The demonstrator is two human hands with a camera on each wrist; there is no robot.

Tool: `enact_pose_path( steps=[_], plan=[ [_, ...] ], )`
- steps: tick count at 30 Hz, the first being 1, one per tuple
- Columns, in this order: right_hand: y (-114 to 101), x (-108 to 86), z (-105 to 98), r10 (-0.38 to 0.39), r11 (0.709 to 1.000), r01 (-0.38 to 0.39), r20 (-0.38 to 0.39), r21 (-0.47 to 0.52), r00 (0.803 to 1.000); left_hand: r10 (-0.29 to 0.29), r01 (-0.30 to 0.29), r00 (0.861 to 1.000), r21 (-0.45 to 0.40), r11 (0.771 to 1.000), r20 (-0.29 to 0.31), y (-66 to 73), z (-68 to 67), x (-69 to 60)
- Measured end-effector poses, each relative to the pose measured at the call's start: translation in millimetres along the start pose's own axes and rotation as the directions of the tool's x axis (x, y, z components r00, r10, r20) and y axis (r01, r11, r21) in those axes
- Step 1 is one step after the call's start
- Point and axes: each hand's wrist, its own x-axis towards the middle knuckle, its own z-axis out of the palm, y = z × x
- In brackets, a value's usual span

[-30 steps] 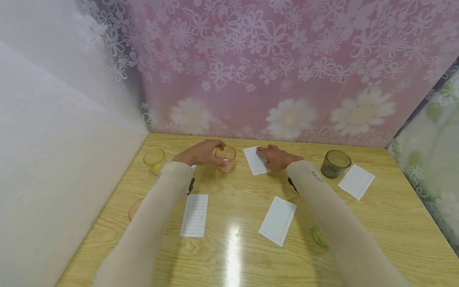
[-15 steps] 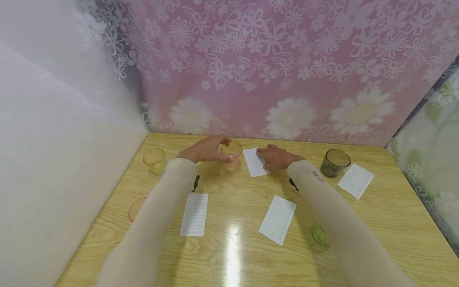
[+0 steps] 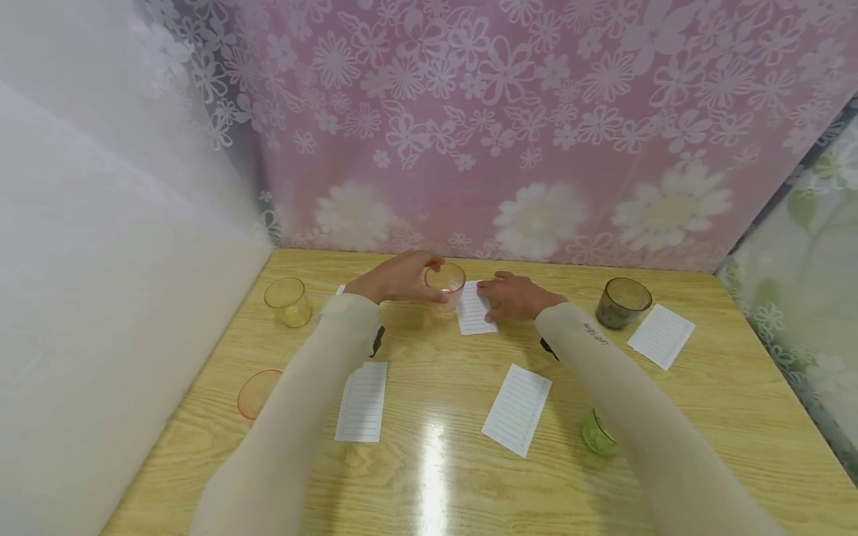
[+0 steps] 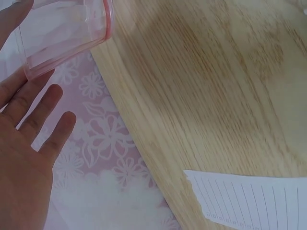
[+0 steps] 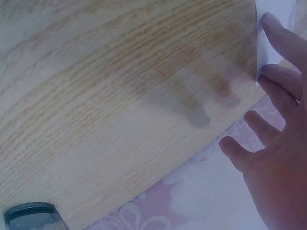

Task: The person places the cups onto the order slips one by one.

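Note:
My left hand (image 3: pixel 395 277) holds a clear pink glass cup (image 3: pixel 450 286) between thumb and fingers at the back of the table. In the left wrist view, the cup (image 4: pixel 67 33) sits between the thumb and the first fingers, while the other fingers spread loosely. Just right of it lies a lined white paper slip (image 3: pixel 474 313), its upper left edge close against or behind the cup. My right hand (image 3: pixel 521 295) touches that slip's right side. The right wrist view has thumb and forefinger tips on the paper (image 5: pixel 276 36), other fingers extended.
Yellow (image 3: pixel 288 303) and orange-rimmed (image 3: pixel 258 394) cups stand left, a dark grey cup (image 3: pixel 623 304) right. My right sleeve partly covers a green cup (image 3: pixel 598 435). More lined slips lie at front left (image 3: pixel 362 402), front middle (image 3: pixel 517 409) and right (image 3: pixel 662 336). A floral curtain (image 3: pixel 496 149) hangs behind.
The left hand has moved right with the pink cup, up to the paper slip. Under the right hand, the slip has shifted slightly toward the front and turned a little.

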Motion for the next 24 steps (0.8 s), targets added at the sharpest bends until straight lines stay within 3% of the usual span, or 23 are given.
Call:
enact_pose_path(
  steps=[11, 19, 24],
  plan=[
    [-6, 3.9, 5, 0.033, 0.998, -0.034, -0.012, -0.046, 0.999, 0.037, -0.037, 0.998, 0.004, 0.999, -0.044, -1.0, 9.0, 8.2],
    [-11, 2.7, 9, 0.056, 0.992, -0.057, -0.018, -0.115, 0.998, 0.052, -0.052, 0.998, 0.001, 0.999, -0.041, 4.0, 12.9, 12.8],
    [-17, -0.8, 11, 0.029, 0.988, -0.034, -0.038, -0.15, 0.999, 0.051, -0.051, 0.998, -0.002, 0.999, -0.031, 5.5, 14.4, 14.8]
  ],
)
